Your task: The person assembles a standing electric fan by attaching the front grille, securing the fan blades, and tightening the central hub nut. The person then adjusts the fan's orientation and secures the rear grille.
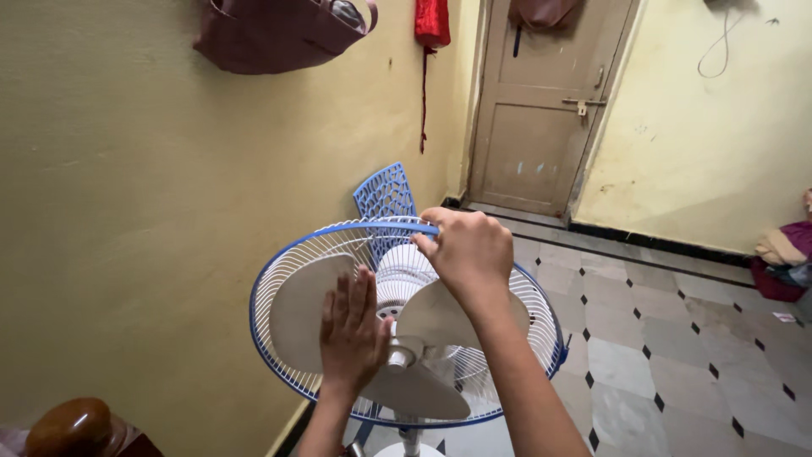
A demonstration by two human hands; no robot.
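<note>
Wooden knob: a rounded brown wooden knob [69, 427] is seen at the lower left, well to the left of the left forearm and nearest the camera.
Left hand: the left hand [351, 334] is held flat, its fingers straight and close together, pressed against a fan blade [300, 309]; nothing is grasped by it.
Fan: a pedestal fan [406, 326] is tilted face up under both hands, its pale blades laid bare inside a white wire rear guard with a blue rim [338, 230].
Hub: the hub [397, 355] is seen just to the right of the left hand, touching its edge.
Right hand: the right hand [469, 250] is curled above the far side of the guard, its fingertips pinched narrowly at the blue rim; whether anything small is held cannot be told.
Chair: a blue plastic chair back [385, 193] is seen just beyond the right hand, behind the fan.
Floor: a pale tiled floor [677, 338] with dark diamond insets is spread to the right of the right arm.
Door: a closed beige door [545, 110] is set far beyond both hands.
Bag: a maroon bag [271, 34] is hung on the yellow wall [127, 211], high above the left hand.
</note>
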